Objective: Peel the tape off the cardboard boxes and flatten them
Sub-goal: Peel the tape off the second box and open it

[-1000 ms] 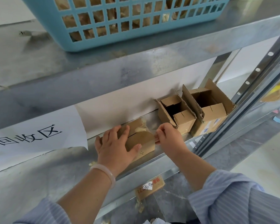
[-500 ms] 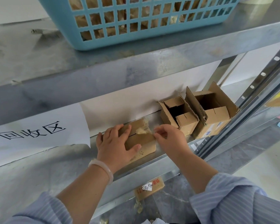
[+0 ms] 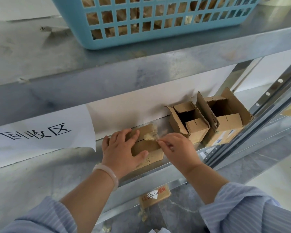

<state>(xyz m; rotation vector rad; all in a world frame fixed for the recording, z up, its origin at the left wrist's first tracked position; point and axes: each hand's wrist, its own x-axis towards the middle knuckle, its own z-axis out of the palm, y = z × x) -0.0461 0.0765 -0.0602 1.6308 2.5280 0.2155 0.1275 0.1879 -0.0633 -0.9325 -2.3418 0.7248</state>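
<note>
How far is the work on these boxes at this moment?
Done: the smaller open box and the larger open box at the right have their top flaps opened. In hand: the left hand presses on the closed box while the right hand pinches the crumpled tape, partly lifted off its top seam. Left: finish that strip, then flatten all three; none is flat yet.

A white paper sign [image 3: 40,133] hanging from the metal shelf [image 3: 141,78] reads 回收区, while the white label [image 3: 152,195] on a cardboard piece [image 3: 163,193] bears handwritten digits, roughly 6391.
</note>
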